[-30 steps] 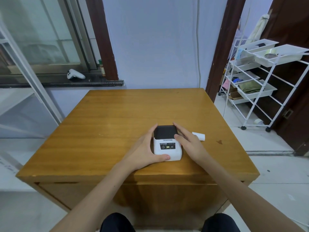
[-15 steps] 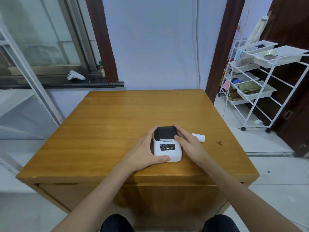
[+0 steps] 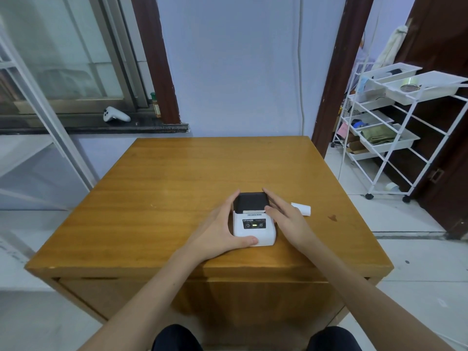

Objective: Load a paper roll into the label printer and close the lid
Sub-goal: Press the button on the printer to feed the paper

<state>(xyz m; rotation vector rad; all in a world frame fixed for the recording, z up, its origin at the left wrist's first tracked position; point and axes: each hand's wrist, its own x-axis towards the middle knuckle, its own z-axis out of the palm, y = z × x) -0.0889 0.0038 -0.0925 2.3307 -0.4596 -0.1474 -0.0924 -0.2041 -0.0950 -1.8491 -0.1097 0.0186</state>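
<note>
A small white label printer with a black lid sits near the front of the wooden table; the lid lies flat and a green light shows on its panel. My left hand wraps the printer's left side, thumb on its front corner. My right hand rests against the right side, fingers along the lid's right edge and thumb at the lid's front corner. A white paper roll lies on the table just right of my right hand, partly hidden behind it.
A white wire trolley with trays stands on the floor to the right of the table. A window sill at the back left holds a white controller and a small bottle. The table's front edge is close to the printer.
Both hands stay on the printer. My right thumb has shifted slightly along the lid's front right corner; the lid still lies flat.
</note>
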